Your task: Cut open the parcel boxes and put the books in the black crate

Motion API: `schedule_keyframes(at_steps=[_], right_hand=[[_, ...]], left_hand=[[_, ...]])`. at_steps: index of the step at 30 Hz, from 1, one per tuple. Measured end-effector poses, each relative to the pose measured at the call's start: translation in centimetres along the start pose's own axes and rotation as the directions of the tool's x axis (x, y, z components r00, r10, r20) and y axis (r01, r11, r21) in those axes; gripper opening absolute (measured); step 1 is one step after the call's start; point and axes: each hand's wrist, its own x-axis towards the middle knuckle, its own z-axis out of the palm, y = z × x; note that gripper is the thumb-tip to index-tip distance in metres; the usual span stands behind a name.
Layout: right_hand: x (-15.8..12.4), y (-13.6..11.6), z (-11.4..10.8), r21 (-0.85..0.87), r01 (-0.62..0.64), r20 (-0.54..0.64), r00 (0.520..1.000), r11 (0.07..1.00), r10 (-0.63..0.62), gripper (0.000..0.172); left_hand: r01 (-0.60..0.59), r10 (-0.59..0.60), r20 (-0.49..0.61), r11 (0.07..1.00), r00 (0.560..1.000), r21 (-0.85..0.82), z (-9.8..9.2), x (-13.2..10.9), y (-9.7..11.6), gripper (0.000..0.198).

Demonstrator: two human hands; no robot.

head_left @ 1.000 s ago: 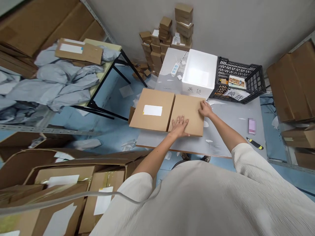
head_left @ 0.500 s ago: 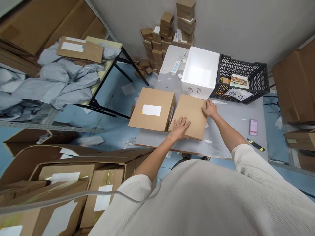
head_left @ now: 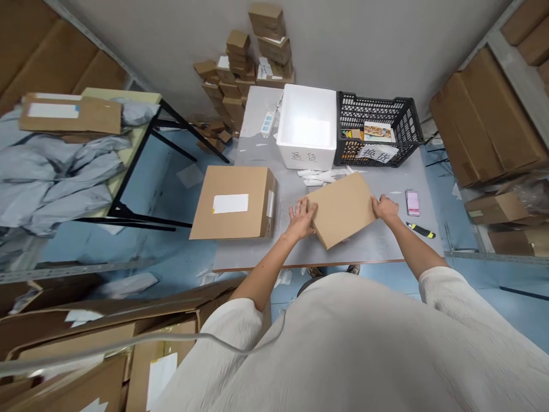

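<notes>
A flat piece of tan cardboard (head_left: 341, 209) lies tilted on the grey table (head_left: 369, 249). My left hand (head_left: 301, 220) holds its left edge with the fingers spread on top. My right hand (head_left: 385, 208) grips its right edge. To the left, with a gap from the flat piece, sits a closed cardboard box (head_left: 234, 203) with a white label on top and tape on its right side. A utility knife (head_left: 420, 230) and a small pink packet (head_left: 412, 202) lie on the table to the right of my right hand.
A white foam box (head_left: 306, 127) and a black plastic crate (head_left: 377, 129) stand at the table's back, with white paper scraps (head_left: 316, 177) in front. Small cartons (head_left: 231, 83) are stacked behind. Large cartons (head_left: 86, 355) fill the lower left.
The flat cardboard has turned at an angle and moved right, away from the box. The whole view has swung, so the table appears further left.
</notes>
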Motion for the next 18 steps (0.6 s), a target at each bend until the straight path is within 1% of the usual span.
schedule_keyframes(at_steps=[3,5,7,9,10,13,14,15,16,18], right_hand=[[-0.7,2.3,-0.6,-0.013,0.043,0.1,0.994,0.999,-0.042,0.069],[-1.0,3.2,-0.7,0.0,0.09,0.15,0.985,0.996,-0.089,0.068],[-1.1,3.7,-0.6,0.053,0.105,0.165,0.98,0.993,-0.112,0.065],[-1.0,3.9,-0.4,0.164,0.102,0.141,0.982,0.981,-0.126,0.063],[-0.9,3.9,-0.3,0.239,0.106,0.123,0.983,0.965,-0.138,0.063],[-0.8,3.7,-0.1,0.465,0.117,0.099,0.978,0.878,-0.183,0.067],[-0.8,3.7,0.0,0.513,0.112,0.1,0.977,0.851,-0.19,0.069],[-0.9,3.6,0.0,0.539,0.105,0.104,0.976,0.836,-0.19,0.07],[-1.0,3.7,0.0,0.544,0.098,0.107,0.977,0.834,-0.184,0.07],[-1.2,4.1,0.1,0.512,0.085,0.11,0.98,0.855,-0.164,0.069]], left_hand=[[0.122,-0.124,-0.015,0.988,0.992,-0.09,0.3,0.8,0.4,0.12],[0.165,-0.175,-0.031,0.965,0.984,-0.204,0.6,1.1,0.9,0.112],[0.188,-0.223,-0.067,0.922,0.973,-0.338,0.8,1.3,1.6,0.103],[0.226,-0.3,-0.1,0.866,0.949,-0.447,1.1,1.4,2.4,0.097],[0.264,-0.354,-0.103,0.833,0.929,-0.486,1.2,1.5,2.9,0.095],[0.378,-0.499,-0.069,0.732,0.864,-0.567,1.4,1.6,4.1,0.092],[0.392,-0.519,-0.057,0.71,0.853,-0.585,1.5,1.7,4.3,0.092],[0.389,-0.52,-0.053,0.699,0.853,-0.601,1.5,1.8,4.3,0.092],[0.368,-0.503,-0.056,0.698,0.862,-0.614,1.6,2.0,4.3,0.092],[0.289,-0.43,-0.079,0.721,0.899,-0.629,1.9,2.3,4.0,0.095]])
